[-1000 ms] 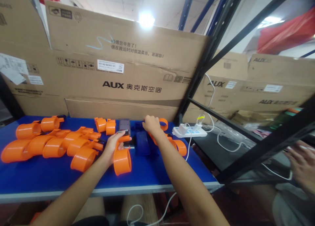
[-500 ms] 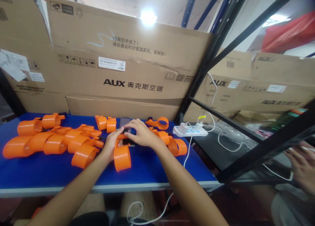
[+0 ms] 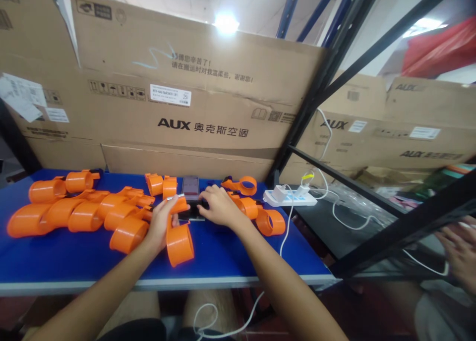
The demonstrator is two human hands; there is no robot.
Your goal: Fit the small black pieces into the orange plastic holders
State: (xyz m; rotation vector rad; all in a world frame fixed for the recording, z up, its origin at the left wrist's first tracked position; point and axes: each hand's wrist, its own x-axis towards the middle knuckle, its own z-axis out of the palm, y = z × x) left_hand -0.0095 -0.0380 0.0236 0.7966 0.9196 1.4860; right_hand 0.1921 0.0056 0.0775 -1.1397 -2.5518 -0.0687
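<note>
My left hand [image 3: 161, 225] is clamped on an orange ring part [image 3: 180, 247] above the blue table [image 3: 226, 256]; my right hand [image 3: 220, 206] is at a dark piece [image 3: 194, 212] — outline obscured, finger closure undeterminable.

Orange holder [image 3: 180, 244]: handle partly covered by left hand [image 3: 160, 223]. Black part [image 3: 193, 212] between the hands: one end hidden by right hand [image 3: 218, 205], perhaps pinched there. Phone [image 3: 191, 186]: screen text illegibly small. Co-worker's hand [image 3: 461, 252]: blurred, cut off by right edge.
</note>
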